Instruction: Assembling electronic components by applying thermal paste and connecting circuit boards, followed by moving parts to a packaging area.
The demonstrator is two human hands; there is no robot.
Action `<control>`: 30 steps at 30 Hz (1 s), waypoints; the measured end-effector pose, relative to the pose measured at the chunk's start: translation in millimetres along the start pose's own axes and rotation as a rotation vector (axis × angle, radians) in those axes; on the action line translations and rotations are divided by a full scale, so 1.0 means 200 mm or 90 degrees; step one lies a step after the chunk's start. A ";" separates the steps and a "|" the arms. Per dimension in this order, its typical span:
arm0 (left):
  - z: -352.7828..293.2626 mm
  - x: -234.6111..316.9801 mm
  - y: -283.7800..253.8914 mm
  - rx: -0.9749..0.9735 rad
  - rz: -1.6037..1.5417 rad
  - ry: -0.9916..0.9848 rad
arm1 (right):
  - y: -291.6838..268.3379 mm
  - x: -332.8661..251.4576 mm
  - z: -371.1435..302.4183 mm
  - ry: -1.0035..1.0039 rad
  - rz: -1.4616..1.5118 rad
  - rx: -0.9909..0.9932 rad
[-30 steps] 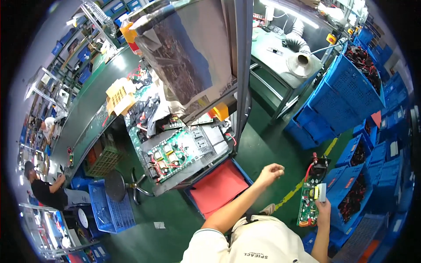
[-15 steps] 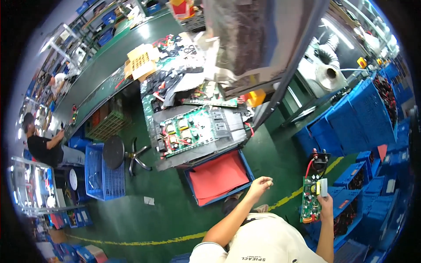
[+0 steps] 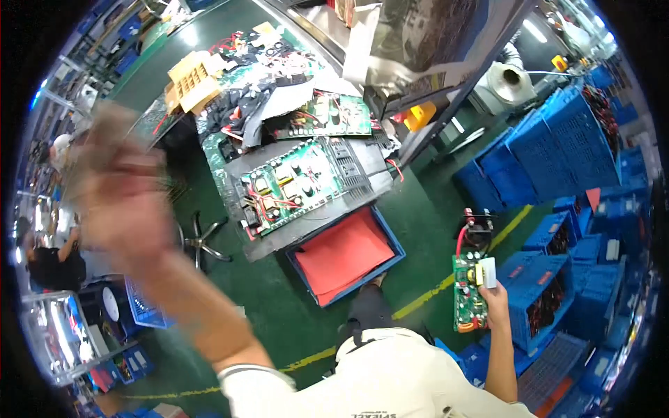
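My right hand [image 3: 497, 304] grips a green circuit board [image 3: 463, 298] by its edge, next to a pale block on it. A thick red wire runs from the board's far end up to a black part [image 3: 479, 233] with red terminals. My left hand [image 3: 125, 188] is raised high at the left, smeared by motion, so its fingers cannot be made out. On the workbench ahead lies a larger green circuit board [image 3: 296, 184] with yellow-and-black components and red wires. Another green board [image 3: 334, 115] rests behind it.
Under the bench's near edge stands a blue crate [image 3: 399, 256] with red sheets. Stacked blue bins [image 3: 557, 157] crowd the right side, some holding dark parts. A yellow cardboard tray [image 3: 194, 80] sits far left on the bench. Another person [image 3: 56, 265] is at far left.
My left arm has swung from near my body up and out to the left. The board in my right hand has shifted slightly left, and the view has moved closer to the bench.
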State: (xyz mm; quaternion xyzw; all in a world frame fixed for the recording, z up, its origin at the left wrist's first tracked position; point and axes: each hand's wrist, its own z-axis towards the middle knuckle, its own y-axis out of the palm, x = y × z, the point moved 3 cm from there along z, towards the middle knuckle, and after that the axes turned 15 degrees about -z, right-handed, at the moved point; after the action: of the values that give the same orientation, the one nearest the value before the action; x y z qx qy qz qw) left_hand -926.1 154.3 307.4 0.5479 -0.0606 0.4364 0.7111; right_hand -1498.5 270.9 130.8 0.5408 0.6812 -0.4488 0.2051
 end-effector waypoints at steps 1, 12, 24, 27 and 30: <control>-0.09 0.61 -0.29 -0.013 0.035 0.009 | 0.11 -0.03 -0.03 -0.027 0.033 -0.027; -0.90 2.69 -1.36 -0.118 0.219 -0.039 | 0.93 0.30 -0.64 -0.009 0.222 -0.049; 0.33 1.78 -1.26 -0.252 0.338 0.075 | 1.32 0.15 -1.02 0.050 0.181 0.181; 0.88 1.21 -1.25 -0.270 0.327 0.118 | 1.44 0.28 -0.91 0.103 0.180 0.326; 1.55 0.79 -1.25 -0.328 0.346 0.105 | 1.69 0.04 -0.85 0.089 0.286 0.339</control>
State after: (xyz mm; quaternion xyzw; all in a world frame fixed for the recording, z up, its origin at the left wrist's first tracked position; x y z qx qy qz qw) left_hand -536.6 -19.9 336.7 0.2782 -0.2542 0.6221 0.6862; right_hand -1154.8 420.7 80.4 0.7408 0.4168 -0.5165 0.1034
